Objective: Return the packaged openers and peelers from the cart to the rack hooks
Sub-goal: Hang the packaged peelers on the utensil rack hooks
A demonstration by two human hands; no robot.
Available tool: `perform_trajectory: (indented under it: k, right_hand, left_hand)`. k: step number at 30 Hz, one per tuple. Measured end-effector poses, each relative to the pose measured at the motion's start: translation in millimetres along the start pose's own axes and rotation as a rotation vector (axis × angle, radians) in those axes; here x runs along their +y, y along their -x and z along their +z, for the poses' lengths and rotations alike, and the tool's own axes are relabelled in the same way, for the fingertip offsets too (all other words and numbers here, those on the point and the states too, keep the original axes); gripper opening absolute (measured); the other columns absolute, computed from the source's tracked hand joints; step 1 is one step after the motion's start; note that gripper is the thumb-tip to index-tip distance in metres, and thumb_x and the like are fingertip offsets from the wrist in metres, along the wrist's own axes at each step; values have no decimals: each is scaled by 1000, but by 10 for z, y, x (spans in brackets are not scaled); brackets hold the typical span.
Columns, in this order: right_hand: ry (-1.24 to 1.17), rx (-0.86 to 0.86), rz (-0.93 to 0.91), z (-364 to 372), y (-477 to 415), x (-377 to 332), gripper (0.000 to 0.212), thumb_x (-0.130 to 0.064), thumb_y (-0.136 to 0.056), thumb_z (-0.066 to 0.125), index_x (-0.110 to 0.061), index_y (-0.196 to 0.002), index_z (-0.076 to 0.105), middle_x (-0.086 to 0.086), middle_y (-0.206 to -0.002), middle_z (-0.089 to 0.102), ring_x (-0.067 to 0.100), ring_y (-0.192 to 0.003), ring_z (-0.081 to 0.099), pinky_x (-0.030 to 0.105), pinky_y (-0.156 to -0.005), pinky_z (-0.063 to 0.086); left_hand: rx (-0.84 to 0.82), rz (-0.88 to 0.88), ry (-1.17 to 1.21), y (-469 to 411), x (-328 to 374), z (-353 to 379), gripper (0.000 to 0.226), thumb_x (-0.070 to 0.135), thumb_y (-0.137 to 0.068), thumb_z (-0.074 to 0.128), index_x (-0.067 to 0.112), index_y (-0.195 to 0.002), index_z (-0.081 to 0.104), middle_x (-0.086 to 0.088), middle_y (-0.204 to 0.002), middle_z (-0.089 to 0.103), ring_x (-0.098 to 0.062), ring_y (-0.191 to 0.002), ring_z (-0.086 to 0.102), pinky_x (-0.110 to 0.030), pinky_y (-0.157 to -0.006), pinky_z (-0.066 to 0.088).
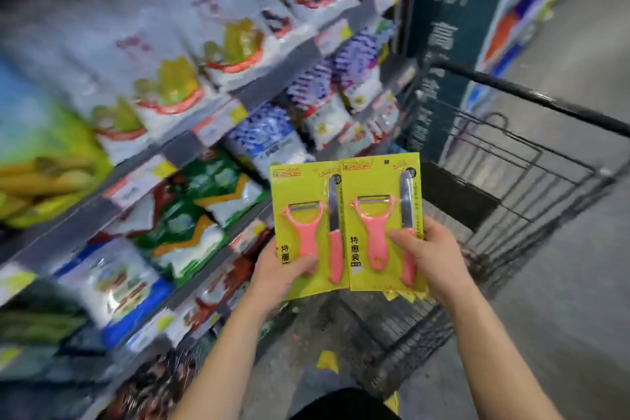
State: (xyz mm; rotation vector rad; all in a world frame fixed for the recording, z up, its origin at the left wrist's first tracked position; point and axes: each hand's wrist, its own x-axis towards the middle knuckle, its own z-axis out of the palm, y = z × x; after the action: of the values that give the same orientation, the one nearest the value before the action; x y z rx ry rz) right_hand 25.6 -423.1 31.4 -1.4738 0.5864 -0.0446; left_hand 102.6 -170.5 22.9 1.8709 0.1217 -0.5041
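Two yellow carded peeler-and-knife packs are held side by side above the black wire cart. Left hand grips the bottom of the left pack, thumb across its pink peeler handle. Right hand clasps the right pack, which overlaps the left pack's edge. Blurred bagged goods fill the shelves beyond the left hand.
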Motion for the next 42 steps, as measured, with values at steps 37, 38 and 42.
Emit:
perform_trajectory:
  k: [37, 38, 42]
  right_hand:
    - [266, -1321, -265, 5933, 5826, 987, 9, -19, -87, 77, -16, -96, 75, -6, -72, 74, 18, -74, 68, 35, -71, 53]
    - [260, -1334, -283, 6072, 5916, 1019, 9, -17, -87, 77, -15, -95, 75, -7, -68, 72, 15, -70, 67, 32, -70, 50]
    - [266, -1368, -350, 6681, 6261, 1177, 14, -16, -83, 81, -21, -93, 73, 1, -80, 77, 19, -75, 70, 36, -71, 51]
  left_hand:
    - [1434, 61, 477, 7281, -3425, -4313, 37, 25, -89, 83, 24, -123, 67, -1, -118, 78, -24, -110, 75, -52, -98, 59]
    - [1449, 52, 485, 7334, -3498, -4402, 36, 23, -89, 82, 22, -122, 67, -2, -116, 78, -25, -109, 75, -51, -97, 59]
    - [1509, 20, 502, 7474, -3777, -4831, 33, 16, -88, 82, 23, -117, 67, -1, -113, 79, -21, -106, 75, -41, -91, 60]
